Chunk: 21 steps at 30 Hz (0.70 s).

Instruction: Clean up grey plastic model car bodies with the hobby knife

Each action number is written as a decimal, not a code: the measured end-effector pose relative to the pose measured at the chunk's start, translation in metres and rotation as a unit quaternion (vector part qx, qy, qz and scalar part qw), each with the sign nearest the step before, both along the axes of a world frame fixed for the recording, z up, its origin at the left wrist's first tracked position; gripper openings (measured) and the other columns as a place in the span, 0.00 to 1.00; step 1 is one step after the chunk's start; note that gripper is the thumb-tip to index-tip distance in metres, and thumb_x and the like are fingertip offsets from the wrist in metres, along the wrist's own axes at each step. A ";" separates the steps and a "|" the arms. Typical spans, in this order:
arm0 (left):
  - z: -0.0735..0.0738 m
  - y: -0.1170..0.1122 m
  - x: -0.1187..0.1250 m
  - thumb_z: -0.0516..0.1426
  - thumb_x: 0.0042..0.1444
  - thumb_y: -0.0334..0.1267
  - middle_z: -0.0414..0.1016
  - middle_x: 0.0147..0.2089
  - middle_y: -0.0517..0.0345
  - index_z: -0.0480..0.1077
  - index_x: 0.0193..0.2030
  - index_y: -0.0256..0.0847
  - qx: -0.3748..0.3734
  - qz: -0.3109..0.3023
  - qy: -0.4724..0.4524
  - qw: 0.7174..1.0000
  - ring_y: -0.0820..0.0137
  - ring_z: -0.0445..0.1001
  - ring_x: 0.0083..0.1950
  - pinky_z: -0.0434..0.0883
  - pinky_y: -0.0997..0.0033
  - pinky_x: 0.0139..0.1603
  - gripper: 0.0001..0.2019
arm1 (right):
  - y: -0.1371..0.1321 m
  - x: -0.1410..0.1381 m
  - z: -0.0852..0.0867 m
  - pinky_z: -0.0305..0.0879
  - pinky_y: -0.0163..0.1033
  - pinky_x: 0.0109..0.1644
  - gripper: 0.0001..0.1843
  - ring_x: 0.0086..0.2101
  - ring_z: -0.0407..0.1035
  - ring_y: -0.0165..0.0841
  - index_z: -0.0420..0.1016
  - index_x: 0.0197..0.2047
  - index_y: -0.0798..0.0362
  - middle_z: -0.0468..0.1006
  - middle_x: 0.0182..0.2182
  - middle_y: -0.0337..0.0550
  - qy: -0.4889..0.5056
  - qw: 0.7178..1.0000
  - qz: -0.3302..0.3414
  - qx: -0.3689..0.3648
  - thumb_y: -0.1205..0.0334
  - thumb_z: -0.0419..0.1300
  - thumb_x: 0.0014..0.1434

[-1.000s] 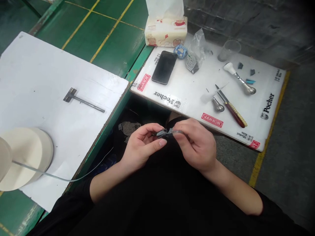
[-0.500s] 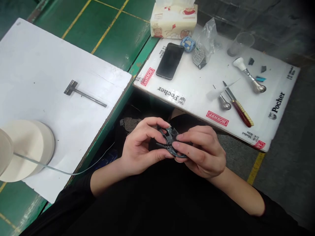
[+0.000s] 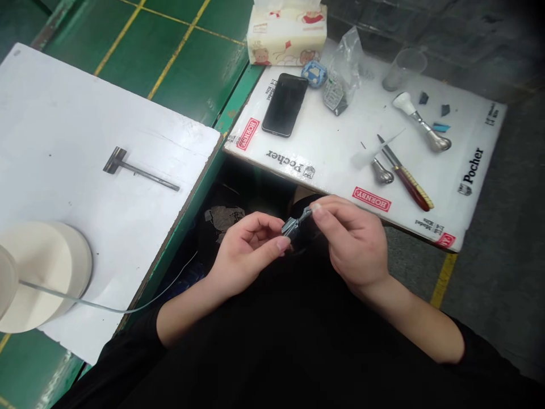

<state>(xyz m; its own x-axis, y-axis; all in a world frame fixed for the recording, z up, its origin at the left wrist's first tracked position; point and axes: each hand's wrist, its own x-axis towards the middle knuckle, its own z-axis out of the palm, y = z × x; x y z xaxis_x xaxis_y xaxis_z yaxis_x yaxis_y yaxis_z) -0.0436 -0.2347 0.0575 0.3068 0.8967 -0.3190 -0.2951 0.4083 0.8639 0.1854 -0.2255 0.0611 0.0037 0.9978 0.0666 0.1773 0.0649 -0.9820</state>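
Over my lap, both hands pinch a small dark grey plastic part [image 3: 293, 226]. My left hand [image 3: 244, 250] grips its left end between thumb and fingers. My right hand [image 3: 351, 241] closes on its right end with thumb and forefinger. Much of the part is hidden by my fingers. A thin clear strip [image 3: 106, 307] runs from a white reel [image 3: 40, 272] at the left toward my lap.
A white board [image 3: 63, 142] at the left bears a metal T-shaped tool [image 3: 138, 168]. A white foam board [image 3: 340, 153] ahead bears a phone [image 3: 284, 104], a tissue pack [image 3: 286, 35], a plastic bag [image 3: 340, 79], a clear cup [image 3: 402, 68], a knife [image 3: 406, 176] and metal tools [image 3: 421, 122].
Half a second ago the part lay spread open and flat between my hands; now it is turned edge-on and pinched at both ends. My right hand has lifted slightly.
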 end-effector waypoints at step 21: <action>-0.003 0.007 0.008 0.84 0.61 0.44 0.87 0.36 0.55 0.86 0.47 0.36 -0.166 -0.016 -0.102 0.981 0.70 0.83 0.31 0.82 0.73 0.33 0.19 | 0.001 0.001 -0.009 0.80 0.49 0.54 0.18 0.45 0.81 0.43 0.94 0.41 0.44 0.88 0.45 0.44 0.127 0.984 0.041 -0.120 0.42 0.76 0.79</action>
